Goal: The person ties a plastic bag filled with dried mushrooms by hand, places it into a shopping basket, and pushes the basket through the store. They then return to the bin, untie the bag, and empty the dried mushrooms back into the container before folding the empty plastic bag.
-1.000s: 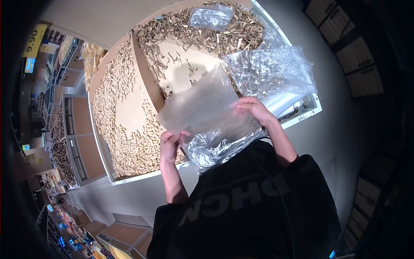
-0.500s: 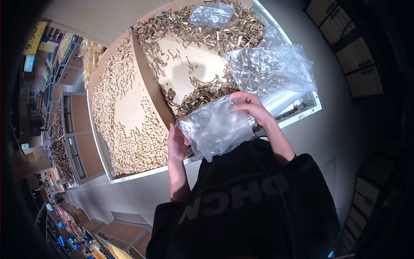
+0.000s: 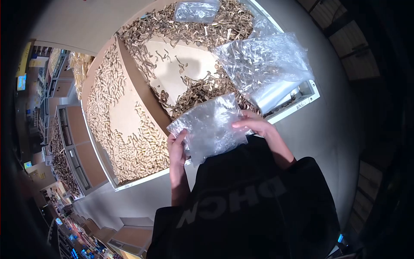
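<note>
A clear plastic bag is stretched between my two hands, in front of my body and over the near edge of the bin. My left hand pinches its left side, thumb on top. My right hand grips the right side, with the thumb lying over the plastic. The bag looks flat, with nothing visible in it. Just beyond it lie brown dried mushrooms, partly covered by the bag. To the left of my left hand are peanuts in the shell.
A curved divider separates peanuts from mushrooms. A large clear plastic sheet or bag lies on the mushrooms at right, above a plastic roll. Another clear bag rests at the back. The bin has a white rim.
The bag has been turned and spread flatter between my hands. My right hand has come down along its right side, and my left thumb now lies over its left side. The view has shifted slightly.
</note>
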The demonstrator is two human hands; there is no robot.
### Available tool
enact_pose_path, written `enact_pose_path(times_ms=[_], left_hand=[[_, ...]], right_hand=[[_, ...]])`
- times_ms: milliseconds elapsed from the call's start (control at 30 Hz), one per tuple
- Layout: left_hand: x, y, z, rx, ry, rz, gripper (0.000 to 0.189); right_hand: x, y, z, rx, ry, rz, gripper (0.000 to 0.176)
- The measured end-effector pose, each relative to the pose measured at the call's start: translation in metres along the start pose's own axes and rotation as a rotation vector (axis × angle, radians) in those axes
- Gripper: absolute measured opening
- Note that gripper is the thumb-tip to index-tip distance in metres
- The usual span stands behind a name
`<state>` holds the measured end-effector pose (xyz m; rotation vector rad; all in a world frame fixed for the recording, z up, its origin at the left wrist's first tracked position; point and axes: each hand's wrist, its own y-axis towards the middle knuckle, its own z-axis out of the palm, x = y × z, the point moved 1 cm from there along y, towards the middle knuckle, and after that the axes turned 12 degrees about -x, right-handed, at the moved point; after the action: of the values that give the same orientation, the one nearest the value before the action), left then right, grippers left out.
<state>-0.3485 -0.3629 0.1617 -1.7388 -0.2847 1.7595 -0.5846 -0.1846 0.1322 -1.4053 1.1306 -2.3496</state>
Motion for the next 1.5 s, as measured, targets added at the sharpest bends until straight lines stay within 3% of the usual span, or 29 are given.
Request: enact_pose_path(times_ms=[67, 100, 133, 233, 333, 433, 567, 633, 667, 700, 733, 767, 800, 867, 933, 967, 1067, 1100, 1200, 1233, 1333, 1367, 1467, 1500], left_hand=[[-0.004, 0.001, -0.004, -0.023, -0.126, -0.075, 0.034], [-0.003, 0.005, -0.013, 0.148, -0.157, -0.190, 0.043], [0.000, 0.007, -0.022, 0.173, -0.081, -0.205, 0.043], [0.003, 0.016, -0.045, 0.337, 0.214, -0.240, 0.040], [-0.002, 0.021, -0.059, 0.243, 0.337, -0.227, 0.037], [-0.009, 0.039, -0.076, 0.291, 0.162, -0.320, 0.029], [-0.023, 0.054, -0.097, 0.430, 0.023, -0.282, 0.016], [-0.021, 0.062, -0.106, 0.454, -0.052, -0.216, 0.013], [-0.016, 0.072, -0.114, 0.571, -0.126, -0.279, 0.013], [-0.020, 0.075, -0.115, 0.687, -0.198, -0.345, 0.014], [-0.022, 0.076, -0.114, 0.801, -0.270, -0.414, 0.015], [-0.024, 0.078, -0.112, 0.816, -0.385, -0.483, 0.017], [-0.028, 0.076, -0.109, 0.804, -0.309, -0.482, 0.017], [-0.030, 0.075, -0.106, 0.778, -0.154, -0.474, 0.017], [-0.025, 0.077, -0.106, 0.740, 0.051, -0.282, 0.009], [-0.023, 0.077, -0.105, 0.716, 0.149, -0.183, 0.007], [-0.040, 0.063, -0.088, 0.690, 0.376, -0.077, 0.021], [-0.046, 0.064, -0.085, 0.691, 0.324, -0.139, 0.035], [-0.060, 0.069, -0.080, 0.731, 0.435, -0.020, 0.033], [-0.062, 0.073, -0.079, 0.774, 0.446, 0.044, 0.033], [-0.077, 0.071, -0.065, 0.879, 0.475, 0.039, 0.032], [-0.078, 0.071, -0.061, 0.885, 0.488, 0.062, 0.034], [-0.081, 0.065, -0.044, 0.847, 0.465, 0.080, 0.042], [-0.084, 0.058, -0.038, 0.793, 0.417, 0.052, 0.045]], right_hand=[[-0.013, 0.005, 0.014, -0.023, 0.154, -0.064, 0.044], [-0.011, 0.004, 0.020, -0.075, 0.172, -0.069, 0.037], [-0.008, 0.003, 0.028, -0.126, 0.193, -0.073, 0.031], [-0.008, 0.000, 0.047, -0.111, 0.298, -0.091, 0.032], [-0.028, 0.006, 0.059, -0.218, 0.195, -0.158, 0.032], [-0.031, -0.007, 0.083, -0.263, 0.138, -0.299, 0.029], [-0.057, -0.010, 0.108, -0.384, 0.493, -0.121, 0.021], [-0.082, -0.007, 0.111, -0.311, 0.629, -0.140, 0.023], [-0.095, -0.002, 0.109, -0.273, 0.699, -0.154, 0.026], [-0.091, -0.002, 0.115, 0.015, 0.847, -0.251, 0.041], [-0.092, -0.008, 0.118, -0.068, 0.757, -0.251, 0.047], [-0.095, -0.017, 0.123, -0.150, 0.670, -0.246, 0.052], [-0.090, -0.029, 0.130, -0.232, 0.583, -0.238, 0.058], [-0.083, -0.045, 0.140, -0.332, 0.437, -0.220, 0.040], [-0.080, -0.054, 0.148, -0.483, 0.145, -0.257, 0.026], [-0.084, -0.057, 0.146, -0.443, 0.183, -0.296, 0.011], [-0.081, -0.071, 0.150, -0.437, 0.252, -0.348, 0.029], [-0.081, -0.073, 0.146, -0.435, 0.117, -0.339, 0.045], [-0.070, -0.083, 0.145, -0.263, 0.128, -0.288, 0.051], [-0.067, -0.082, 0.142, -0.243, -0.037, -0.278, 0.056], [-0.048, -0.065, 0.141, -0.113, -0.152, -0.361, 0.055], [-0.042, -0.058, 0.144, -0.105, -0.174, -0.368, 0.046], [0.005, -0.051, 0.155, -0.036, -0.653, -0.320, 0.036], [0.002, -0.049, 0.158, -0.163, -0.564, -0.390, 0.028]])
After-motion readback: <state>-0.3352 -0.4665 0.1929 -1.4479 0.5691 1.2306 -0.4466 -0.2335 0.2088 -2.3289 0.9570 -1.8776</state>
